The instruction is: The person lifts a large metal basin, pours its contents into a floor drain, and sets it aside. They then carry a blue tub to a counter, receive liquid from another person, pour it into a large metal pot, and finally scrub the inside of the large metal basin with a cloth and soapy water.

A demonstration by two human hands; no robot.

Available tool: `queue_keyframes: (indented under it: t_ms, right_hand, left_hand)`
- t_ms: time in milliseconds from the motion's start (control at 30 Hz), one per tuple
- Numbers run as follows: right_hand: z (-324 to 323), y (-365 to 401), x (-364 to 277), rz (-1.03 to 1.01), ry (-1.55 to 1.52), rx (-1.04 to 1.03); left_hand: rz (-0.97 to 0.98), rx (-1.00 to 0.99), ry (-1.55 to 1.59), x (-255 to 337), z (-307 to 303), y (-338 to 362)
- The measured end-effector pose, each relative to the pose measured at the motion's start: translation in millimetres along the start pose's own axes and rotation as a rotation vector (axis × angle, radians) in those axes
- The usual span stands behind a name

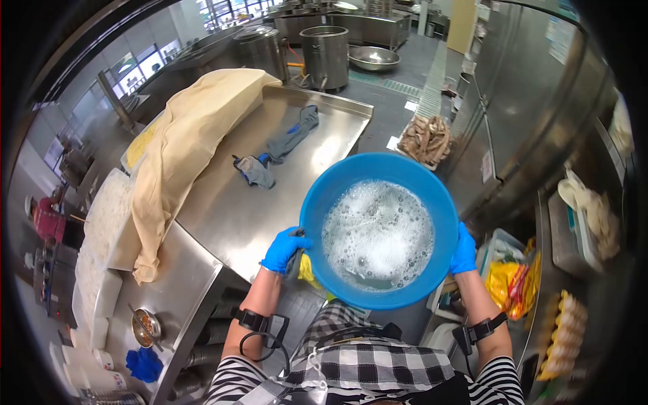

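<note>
1. Left grip (283, 250): gloved in blue, closed on the rim of the blue basin (442, 202) just below 9 o'clock; something dark is bunched at the fingers there.
2. Right grip (464, 250): gloved alike, against the basin's outer wall between 3 and 4 o'clock; its fingertips are hidden, so I cannot tell how tightly it closes.
3. The basin is held up in front of the checked apron (378, 364), with foamy water (378, 229) inside.
4. From the basin, between 10 and 11 o'clock, two grey-blue cloth pieces (291, 140) lie on the steel worktop (223, 209).
5. Farther out at 10 o'clock, a beige cloth (196, 128) drapes along the worktop's far side.
6. Near 8 o'clock: a small metal bowl (154, 322) and a crumpled blue item (144, 364).
7. At 1 o'clock, brown strips (425, 140) fill a container on the floor.
8. Near 4 o'clock: a yellow-and-red bag (509, 287), then stacked eggs (567, 331).
</note>
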State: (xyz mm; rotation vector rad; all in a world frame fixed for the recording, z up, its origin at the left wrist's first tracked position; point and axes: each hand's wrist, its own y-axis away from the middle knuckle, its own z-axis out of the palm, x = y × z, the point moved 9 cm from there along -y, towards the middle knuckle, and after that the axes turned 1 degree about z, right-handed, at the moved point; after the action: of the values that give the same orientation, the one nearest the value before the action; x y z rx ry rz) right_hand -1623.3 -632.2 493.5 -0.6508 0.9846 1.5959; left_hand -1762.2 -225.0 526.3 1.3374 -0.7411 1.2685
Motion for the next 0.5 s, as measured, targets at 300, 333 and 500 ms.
queue_keyframes:
  t_ms: [300, 333, 500]
  right_hand:
    - [90.3, -147.3, -4.8, 0.054, -0.051, -0.073]
    - [97.8, -160.8, -4.3, 0.039, -0.032, -0.058]
    - [131.4, -225.9, 18.4, 0.113, -0.017, 0.005]
  left_hand:
    - [0.032, 0.033, -0.001, 39.3, -31.9, -148.9]
    - [0.037, 0.023, -0.015, 40.9, -36.3, -163.1]
    - [0.005, 0.040, -0.003, 45.9, -62.5, -224.9]
